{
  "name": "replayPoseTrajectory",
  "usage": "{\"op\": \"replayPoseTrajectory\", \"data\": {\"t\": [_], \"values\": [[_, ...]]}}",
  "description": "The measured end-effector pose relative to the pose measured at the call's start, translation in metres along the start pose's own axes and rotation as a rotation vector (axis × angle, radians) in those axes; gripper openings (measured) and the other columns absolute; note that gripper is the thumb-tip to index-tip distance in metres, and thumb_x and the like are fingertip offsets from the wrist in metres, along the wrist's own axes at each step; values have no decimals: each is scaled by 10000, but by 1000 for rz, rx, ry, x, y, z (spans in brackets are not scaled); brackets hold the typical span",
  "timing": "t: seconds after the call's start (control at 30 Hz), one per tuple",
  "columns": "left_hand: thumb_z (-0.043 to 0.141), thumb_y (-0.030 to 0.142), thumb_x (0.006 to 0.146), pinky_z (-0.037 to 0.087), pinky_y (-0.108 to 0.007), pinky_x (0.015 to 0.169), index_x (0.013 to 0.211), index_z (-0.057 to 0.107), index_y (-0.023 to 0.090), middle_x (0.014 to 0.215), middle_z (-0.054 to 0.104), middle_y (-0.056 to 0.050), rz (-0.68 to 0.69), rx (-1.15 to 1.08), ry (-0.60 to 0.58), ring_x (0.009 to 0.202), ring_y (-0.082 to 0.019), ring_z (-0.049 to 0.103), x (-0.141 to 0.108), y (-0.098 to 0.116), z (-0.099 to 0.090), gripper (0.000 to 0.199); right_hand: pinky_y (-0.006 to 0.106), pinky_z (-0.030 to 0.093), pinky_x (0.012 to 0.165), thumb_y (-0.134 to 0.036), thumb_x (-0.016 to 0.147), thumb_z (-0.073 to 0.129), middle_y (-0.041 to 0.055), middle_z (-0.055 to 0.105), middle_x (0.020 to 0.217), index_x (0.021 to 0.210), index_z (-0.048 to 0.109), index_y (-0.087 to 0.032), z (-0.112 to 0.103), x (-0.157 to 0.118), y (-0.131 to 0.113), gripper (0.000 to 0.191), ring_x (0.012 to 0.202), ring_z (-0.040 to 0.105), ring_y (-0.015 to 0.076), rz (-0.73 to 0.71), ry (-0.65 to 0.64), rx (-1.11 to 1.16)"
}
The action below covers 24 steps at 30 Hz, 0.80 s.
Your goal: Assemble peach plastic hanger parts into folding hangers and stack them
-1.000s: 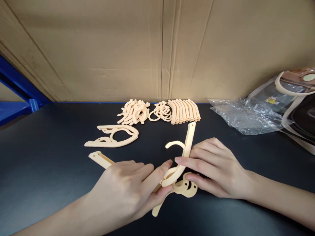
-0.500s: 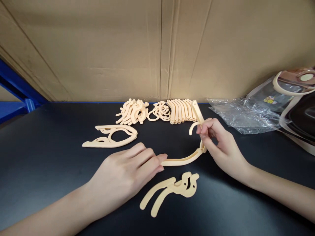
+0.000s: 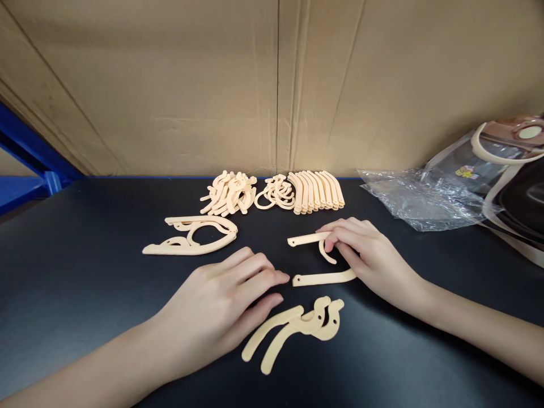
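My right hand (image 3: 361, 246) is closed around the joint end of a cream plastic folding hanger (image 3: 321, 278), and its fingers hide that joint. The hanger's two arms point left, with a curved hook (image 3: 326, 253) between them. Just off the tip of the nearer arm is my left hand (image 3: 238, 294), fingers a little apart and nothing in them. Two loose curved hanger pieces (image 3: 293, 326), each with a hole, lie overlapping on the table in front of the hands. A folded hanger (image 3: 204, 247) rests beyond my left hand.
At the back of the black table (image 3: 76, 272) are a pile of curved pieces (image 3: 232, 192), a heap of hooks (image 3: 278, 192) and a row of hanger arms (image 3: 317, 192). Cardboard (image 3: 170, 85) stands behind. Clear plastic wrap (image 3: 425, 201) and a bag (image 3: 514, 181) are at right.
My left hand has let go of the nearer hanger arm. My right hand has swung the other arm and the hook down to the left, so both arms lie roughly side by side.
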<state>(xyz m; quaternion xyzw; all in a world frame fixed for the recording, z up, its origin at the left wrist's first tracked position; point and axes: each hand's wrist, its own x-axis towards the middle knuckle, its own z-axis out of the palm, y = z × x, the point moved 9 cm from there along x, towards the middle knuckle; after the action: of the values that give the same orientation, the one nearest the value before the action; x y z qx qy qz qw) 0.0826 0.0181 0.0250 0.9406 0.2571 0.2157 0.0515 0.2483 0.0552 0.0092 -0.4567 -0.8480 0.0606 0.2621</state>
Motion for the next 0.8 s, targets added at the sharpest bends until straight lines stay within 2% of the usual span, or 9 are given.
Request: {"op": "replayPoseTrajectory", "data": {"t": [0.1, 0.23, 0.37, 0.47, 0.53, 0.63, 0.8], "values": [[549, 227, 960, 452, -272, 681, 1098, 617, 204, 959, 643, -24, 21, -108, -106, 812, -164, 555, 0, 10, 2, 156, 341, 386, 782, 21, 872, 421, -10, 699, 1047, 803, 559, -221, 2, 0, 8, 287, 902, 605, 172, 46, -5, 5], [564, 227, 948, 452, -269, 659, 1084, 612, 209, 939, 642, -12, 43, -134, -195, 790, -163, 553, 0, 21, 4, 144, 357, 386, 818, 2, 888, 433, 8, 677, 1095, 810, 570, -219, -2, -1, 7, 272, 960, 581, 186, 63, 18, 9], [518, 181, 964, 446, -260, 630, 1057, 611, 216, 918, 626, 3, 17, -142, -202, 755, -147, 558, 0, 21, 7, 136, 348, 416, 832, -77, 933, 471, 54, 642, 1130, 883, 588, -203, -13, -1, -10, 180, 1000, 550, 188, -36, 89, 69], [478, 152, 977, 450, -267, 615, 1076, 613, 208, 919, 629, -1, 28, -97, -174, 731, -145, 573, -3, 21, 8, 176, 349, 427, 848, -153, 941, 537, 66, 645, 1132, 988, 630, -194, -10, -3, -28, 112, 1005, 559, 183, -182, 30, 72], [443, 136, 986, 457, -276, 606, 1086, 619, 197, 918, 636, -10, 52, -51, -167, 722, -149, 589, -5, 22, 8, 211, 365, 417, 890, -215, 929, 594, 60, 637, 1187, 1061, 661, -217, -4, -5, -36, 149, 1057, 560, 191, -253, -32, 48], [383, 125, 997, 447, -287, 554, 1064, 637, 186, 878, 641, -15, 84, 17, -183, 674, -154, 594, -6, 25, 8, 269, 373, 408, 925, -284, 916, 636, 43, 632, 1218, 1085, 698, -260, 2, -6, -38, 182, 1101, 556, 194, -281, -87, 36], [293, 79, 987, 456, -313, 524, 1055, 661, 147, 853, 663, -38, 123, 197, -163, 663, -183, 612, -2, 33, 1, 381, 368, 414, 915, -283, 924, 622, 53, 653, 1185, 1068, 707, -219, 2, -6, -38, 179, 1095, 563, 193, -288, -89, 45]]}}
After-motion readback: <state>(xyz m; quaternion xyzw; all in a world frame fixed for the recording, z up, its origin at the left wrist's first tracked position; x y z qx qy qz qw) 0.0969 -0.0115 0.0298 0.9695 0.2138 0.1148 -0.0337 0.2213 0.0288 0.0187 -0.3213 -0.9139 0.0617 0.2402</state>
